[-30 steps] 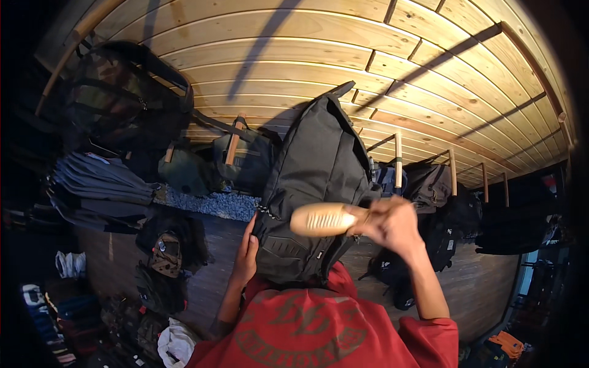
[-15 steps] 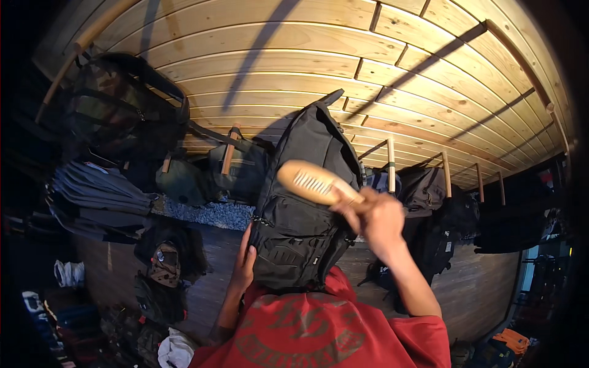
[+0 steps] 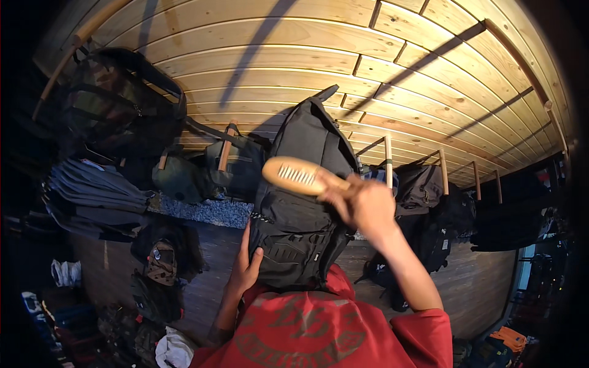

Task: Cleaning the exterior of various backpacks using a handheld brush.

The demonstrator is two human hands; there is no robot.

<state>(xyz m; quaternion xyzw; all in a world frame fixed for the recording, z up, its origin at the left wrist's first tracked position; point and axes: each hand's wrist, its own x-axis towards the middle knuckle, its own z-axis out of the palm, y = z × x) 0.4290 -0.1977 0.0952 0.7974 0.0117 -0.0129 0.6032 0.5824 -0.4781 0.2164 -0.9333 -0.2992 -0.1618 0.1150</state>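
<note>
A tall black backpack (image 3: 302, 142) stands upright close in front of my red shirt, its top leaning toward the plank wall. My left hand (image 3: 246, 268) holds its lower left side, thumb toward the front and fingers along the edge, partly hidden by the bag. In my right hand (image 3: 372, 207) is the handle of a light wooden brush (image 3: 294, 175), which lies slantwise across the middle of the backpack's front. Pale rows, perhaps bristles, show on the brush head's upper face. I cannot tell whether the brush touches the fabric.
Behind rises a pale plank wall (image 3: 294, 55) with wooden hanging bars (image 3: 388, 161). A camouflage bag (image 3: 116, 110) and grey garments (image 3: 101, 196) hang on the left, a grey bag (image 3: 422, 184) on the right. More backpacks (image 3: 161, 262) stand low at the left, above the dark floor (image 3: 215, 245).
My right hand and the brush have shifted left and slightly up across the front of the backpack. My left hand keeps its hold on the side, its thumb a little farther over the bag.
</note>
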